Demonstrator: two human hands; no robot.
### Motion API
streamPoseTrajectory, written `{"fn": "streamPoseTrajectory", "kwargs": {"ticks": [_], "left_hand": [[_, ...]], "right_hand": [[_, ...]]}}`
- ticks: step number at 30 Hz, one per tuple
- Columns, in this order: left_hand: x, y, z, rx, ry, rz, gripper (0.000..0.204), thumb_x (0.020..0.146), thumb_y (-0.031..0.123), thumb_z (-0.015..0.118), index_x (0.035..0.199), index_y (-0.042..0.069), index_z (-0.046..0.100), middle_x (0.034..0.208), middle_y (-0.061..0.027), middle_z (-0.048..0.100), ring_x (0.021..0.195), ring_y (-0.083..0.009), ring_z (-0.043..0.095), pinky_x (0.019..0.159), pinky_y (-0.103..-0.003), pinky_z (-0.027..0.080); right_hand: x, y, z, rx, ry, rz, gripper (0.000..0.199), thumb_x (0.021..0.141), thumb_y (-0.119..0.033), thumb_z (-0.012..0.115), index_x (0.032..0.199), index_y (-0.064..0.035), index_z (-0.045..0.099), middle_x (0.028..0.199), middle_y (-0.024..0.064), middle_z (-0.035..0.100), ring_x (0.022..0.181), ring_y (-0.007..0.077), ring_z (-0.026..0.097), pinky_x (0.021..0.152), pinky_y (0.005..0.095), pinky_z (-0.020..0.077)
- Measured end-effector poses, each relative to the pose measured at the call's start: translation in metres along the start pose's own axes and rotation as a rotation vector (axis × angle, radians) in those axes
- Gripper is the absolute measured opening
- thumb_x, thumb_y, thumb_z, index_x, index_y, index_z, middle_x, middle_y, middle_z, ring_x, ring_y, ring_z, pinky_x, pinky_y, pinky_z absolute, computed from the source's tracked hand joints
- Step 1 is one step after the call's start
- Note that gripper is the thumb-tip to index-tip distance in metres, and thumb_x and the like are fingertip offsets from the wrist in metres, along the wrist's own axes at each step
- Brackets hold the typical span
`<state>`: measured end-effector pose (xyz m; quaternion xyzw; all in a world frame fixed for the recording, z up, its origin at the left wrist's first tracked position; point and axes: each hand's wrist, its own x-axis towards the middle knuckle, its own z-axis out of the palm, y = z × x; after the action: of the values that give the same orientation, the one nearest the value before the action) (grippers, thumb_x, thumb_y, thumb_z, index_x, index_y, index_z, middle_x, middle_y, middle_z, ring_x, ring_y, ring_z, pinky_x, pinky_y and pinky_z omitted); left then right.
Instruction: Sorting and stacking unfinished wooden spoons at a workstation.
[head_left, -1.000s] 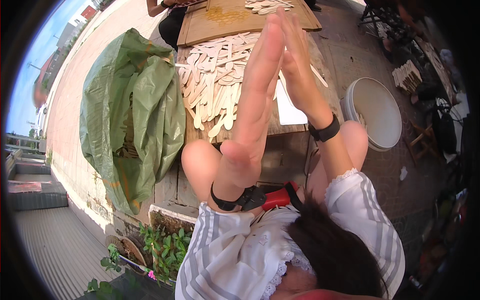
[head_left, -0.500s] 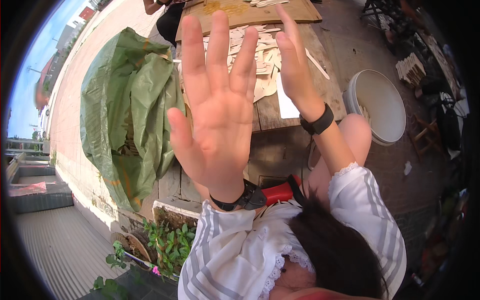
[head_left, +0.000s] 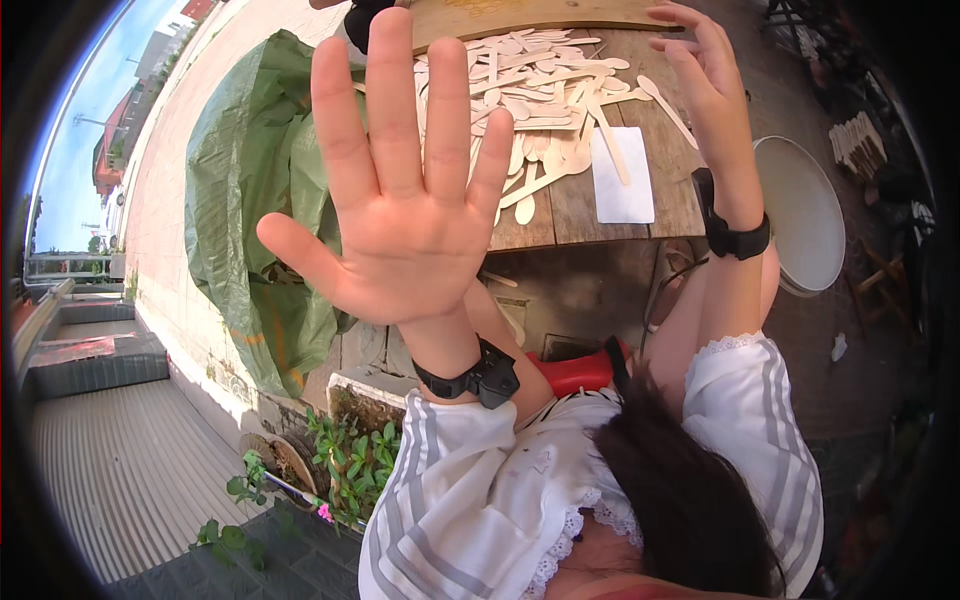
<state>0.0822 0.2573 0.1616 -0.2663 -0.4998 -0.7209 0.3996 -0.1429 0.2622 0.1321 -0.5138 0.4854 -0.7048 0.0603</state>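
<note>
My left hand (head_left: 405, 220) is raised with the palm in view and all fingers spread, holding nothing. A black strap with a small device (head_left: 480, 378) circles its wrist. Farther right, my right hand (head_left: 712, 90) is also up, seen from the side, its fingers apart and slightly curled around nothing. It has a black wristband (head_left: 738, 238). Beyond and between the hands, a heap of pale wooden spoons (head_left: 545, 90) covers part of a wooden table (head_left: 525, 232). One loose wooden stick (head_left: 612, 150) lies partly over a white sheet (head_left: 628, 195). Another spoon (head_left: 668, 110) lies beside my right hand.
A large green sack (head_left: 250, 170) stands left of the table. To the right is a white bucket (head_left: 805, 215). A wooden board (head_left: 540, 14) lies at the table's far end, near another person. A red object (head_left: 575, 375) is by my lap; a leafy plant (head_left: 355, 465) grows lower left.
My hands have moved apart, the left one leftward and the right one to the right. The left fingers are spread wider. More of the spoon heap and the white sheet shows between them.
</note>
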Motion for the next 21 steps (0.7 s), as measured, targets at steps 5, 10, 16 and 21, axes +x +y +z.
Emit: {"fn": "streamPoseTrajectory", "kwargs": {"ticks": [5, 10, 16, 21], "left_hand": [[-0.033, -0.001, -0.063, 0.987, 0.398, -0.574, 0.056, 0.092, 0.041, 0.042, 0.127, -0.002, 0.048, 0.128, -0.0164, 0.051, 0.127, -0.0239, 0.040, 0.110, -0.035, 0.019], [-0.086, -0.050, -0.134, 1.712, 0.283, -1.132, 0.024, 0.073, 0.024, 0.069, 0.093, 0.011, 0.068, 0.094, -0.0085, 0.064, 0.094, -0.0260, 0.056, 0.086, -0.036, 0.040], [-0.106, -0.083, -0.137, 1.973, 0.095, -1.185, 0.019, 0.067, 0.024, 0.075, 0.084, 0.017, 0.069, 0.083, -0.0040, 0.063, 0.091, -0.0265, 0.055, 0.081, -0.040, 0.036], [-0.112, -0.082, -0.135, 2.043, 0.092, -1.276, 0.015, 0.066, 0.021, 0.075, 0.079, 0.015, 0.069, 0.085, -0.0028, 0.063, 0.092, -0.0223, 0.054, 0.080, -0.037, 0.035]], "right_hand": [[-0.035, 0.050, -0.033, -0.095, -0.190, 0.126, 0.026, 0.082, -0.010, 0.051, 0.107, -0.0081, 0.058, 0.105, 0.0062, 0.047, 0.064, 0.0058, 0.049, 0.066, 0.0219, 0.0409], [-0.045, 0.050, -0.034, -0.051, -0.251, 0.298, 0.025, 0.081, -0.007, 0.049, 0.104, -0.0069, 0.058, 0.104, 0.0048, 0.047, 0.060, 0.0042, 0.046, 0.060, 0.0213, 0.0386], [-0.052, 0.056, -0.029, -0.053, -0.253, 0.340, 0.016, 0.082, -0.007, 0.050, 0.097, -0.0058, 0.057, 0.101, 0.0031, 0.048, 0.052, 0.0032, 0.041, 0.055, 0.0212, 0.0357], [-0.052, 0.055, -0.019, -0.063, -0.279, 0.315, 0.014, 0.082, -0.007, 0.050, 0.095, -0.0055, 0.057, 0.096, 0.0018, 0.050, 0.053, 0.0035, 0.042, 0.054, 0.0219, 0.0358]]}}
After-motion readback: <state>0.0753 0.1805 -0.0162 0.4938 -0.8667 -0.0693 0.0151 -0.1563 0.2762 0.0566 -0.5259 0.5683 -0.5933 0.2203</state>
